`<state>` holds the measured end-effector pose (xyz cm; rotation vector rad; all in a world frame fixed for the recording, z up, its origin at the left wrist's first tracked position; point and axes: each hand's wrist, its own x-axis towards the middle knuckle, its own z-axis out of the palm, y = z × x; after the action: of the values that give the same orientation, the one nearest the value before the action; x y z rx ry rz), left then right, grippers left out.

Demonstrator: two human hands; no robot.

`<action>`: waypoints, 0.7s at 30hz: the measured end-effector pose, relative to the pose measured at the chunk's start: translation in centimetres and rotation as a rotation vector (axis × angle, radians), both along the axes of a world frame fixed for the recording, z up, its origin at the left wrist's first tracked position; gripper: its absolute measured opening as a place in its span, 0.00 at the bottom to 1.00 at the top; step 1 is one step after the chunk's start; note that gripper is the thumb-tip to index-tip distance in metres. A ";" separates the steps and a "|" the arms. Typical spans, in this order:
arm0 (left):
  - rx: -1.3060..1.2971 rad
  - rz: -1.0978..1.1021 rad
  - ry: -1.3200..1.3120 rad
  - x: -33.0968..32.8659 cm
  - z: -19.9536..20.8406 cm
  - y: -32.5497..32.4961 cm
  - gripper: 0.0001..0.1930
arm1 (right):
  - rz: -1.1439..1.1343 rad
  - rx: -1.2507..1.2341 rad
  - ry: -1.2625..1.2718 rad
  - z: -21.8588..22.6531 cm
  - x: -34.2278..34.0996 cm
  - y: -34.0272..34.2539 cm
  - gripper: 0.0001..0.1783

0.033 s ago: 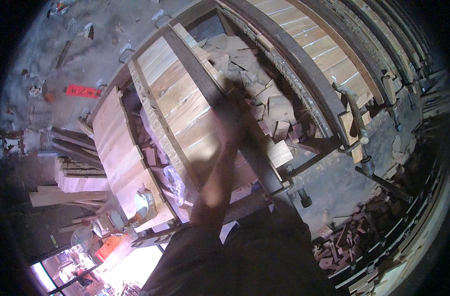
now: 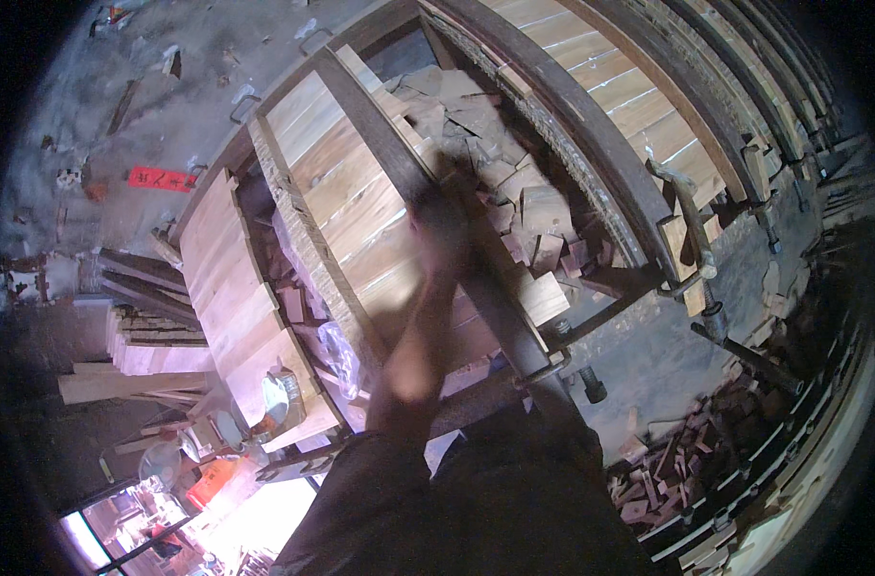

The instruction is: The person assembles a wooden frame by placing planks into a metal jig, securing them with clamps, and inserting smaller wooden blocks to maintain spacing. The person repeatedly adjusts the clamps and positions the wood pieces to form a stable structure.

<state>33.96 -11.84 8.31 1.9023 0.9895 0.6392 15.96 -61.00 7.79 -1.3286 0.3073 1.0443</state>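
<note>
The blurred bare left hand (image 2: pixel 441 228) is overlapping a long dark metal bar (image 2: pixel 372 113) beside pale wooden planks (image 2: pixel 349 197), its grip impossible to tell.

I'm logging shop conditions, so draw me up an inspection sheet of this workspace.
Surface: dark metal frame, carrying wood panels and scrap.
Job's things: pale strip-jointed panel beside a dark bar; rough-edged timber along the panel's other side.
Clutter: wood offcuts to the right of the bar; crumpled clear plastic near the timber's lower end.
Hands: left hand at the bar, grip too dark to judge; right hand not made out.
Cables: nothing seen.
Surroundings: stacked boards at left; red strip on the grey floor.
</note>
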 end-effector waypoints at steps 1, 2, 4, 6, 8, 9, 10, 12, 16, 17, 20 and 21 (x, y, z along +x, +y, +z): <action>-0.009 0.023 0.019 0.4 1.0 0.5 0.40 | 0.008 0.011 -0.040 -0.2 0.1 0.6 0.28; -0.020 0.047 0.038 0.8 2.2 0.9 0.39 | 0.019 0.021 -0.099 -0.4 0.3 1.2 0.28; -0.056 0.083 0.002 1.6 3.9 1.6 0.40 | 0.039 0.021 -0.230 -0.9 0.9 2.8 0.28; -0.100 0.110 -0.052 2.3 4.2 2.9 0.43 | 0.018 -0.075 -0.350 -0.9 1.4 4.4 0.27; -0.089 0.138 0.011 2.7 3.3 4.7 0.45 | -0.037 -0.176 -0.409 -0.9 1.6 5.8 0.24; -0.059 0.154 0.104 2.7 2.1 6.0 0.46 | 0.101 -0.264 -0.329 -0.4 2.3 5.8 0.23; -0.029 0.166 0.199 2.8 1.2 6.7 0.47 | 0.237 -0.353 -0.246 0.6 3.2 5.5 0.23; 0.051 0.195 0.225 3.1 0.6 6.4 0.46 | 0.352 -0.448 -0.175 1.8 3.9 5.8 0.22; 0.130 0.190 0.210 3.6 0.8 6.6 0.43 | 0.336 -0.495 -0.422 2.6 4.3 7.4 0.24; 0.092 0.195 0.242 4.0 1.0 7.1 0.42 | 0.351 -0.509 -0.437 3.1 4.8 8.4 0.25; 0.024 0.195 0.324 5.3 0.8 9.0 0.41 | 0.414 -0.579 -0.292 6.3 7.2 11.5 0.25; 0.043 0.191 0.340 5.2 0.5 9.3 0.41 | 0.420 -0.572 -0.254 5.8 7.0 11.2 0.25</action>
<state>39.19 -2.59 8.80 2.0107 1.3952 0.4543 22.97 -49.79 13.60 -2.0867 0.1370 1.1604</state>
